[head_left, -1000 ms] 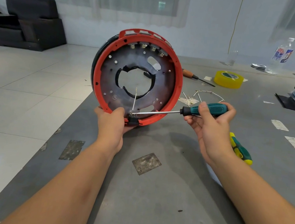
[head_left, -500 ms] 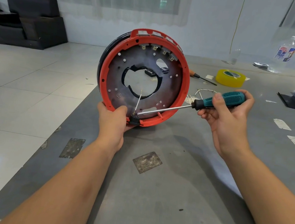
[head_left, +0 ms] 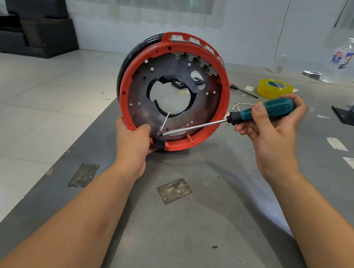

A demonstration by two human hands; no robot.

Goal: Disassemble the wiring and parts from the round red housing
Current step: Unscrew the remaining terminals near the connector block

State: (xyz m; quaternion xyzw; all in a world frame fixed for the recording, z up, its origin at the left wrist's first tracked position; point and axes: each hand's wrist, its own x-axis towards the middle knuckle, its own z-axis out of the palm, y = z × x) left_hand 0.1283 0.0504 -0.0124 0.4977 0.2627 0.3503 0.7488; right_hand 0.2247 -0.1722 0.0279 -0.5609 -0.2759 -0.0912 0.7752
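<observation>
Since the frame a second ago, I note the right hand point(head_left: 271, 133) has risen and swung out to the right, so the screwdriver point(head_left: 263, 110) now slopes more steeply down to the left; its tip sits at the same point on the lower rim.

Table point(head_left: 191, 238): grey slab, running from near to far right of centre.

Round red housing point(head_left: 223, 88): stands on edge on the table, open face toward me, its dark inner plate point(head_left: 206, 110) with a large central hole in view. I judge the interior largely stripped. A row of metal terminals point(head_left: 195, 60) remains under the far rim.

Left hand point(head_left: 134, 141): fingers curled round the near lower rim, thumb on the inner face, steadying the housing.

Right hand: fingers wrapped round the teal handle, thumb laid along it.

Black connector block point(head_left: 159, 142): clipped at the bottom of the rim, just right of the left thumb. The tip meets its top, where a thin white wire point(head_left: 165, 121) rises toward the hole.

Loose wires point(head_left: 238, 105) lie on the table behind the shaft, apparently already removed. My assessment: work well advanced; the block, its wire and the terminals remain.
</observation>
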